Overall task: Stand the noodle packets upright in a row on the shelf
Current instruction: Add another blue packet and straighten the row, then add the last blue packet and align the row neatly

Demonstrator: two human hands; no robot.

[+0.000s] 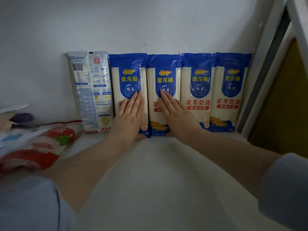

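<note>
On the white shelf, at near left, a red-and-white bag lying flat. Farther in, left hand and right hand, fingers straight and together, pressed flat on 2 neighbouring blue packets. Against the back wall, 5 noodle packets upright, touching, leftmost turned back-out.

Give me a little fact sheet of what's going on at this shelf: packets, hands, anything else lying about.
packets standing: five in a row against the back wall
front-facing packets: four blue ones, fronts out, e.g. second packet, third packet
leftmost packet: back side out, leaning slightly
left hand: flat on the second packet
right hand: flat on the third packet
shelf: white
also there: red-and-white bag lying at the left
</note>
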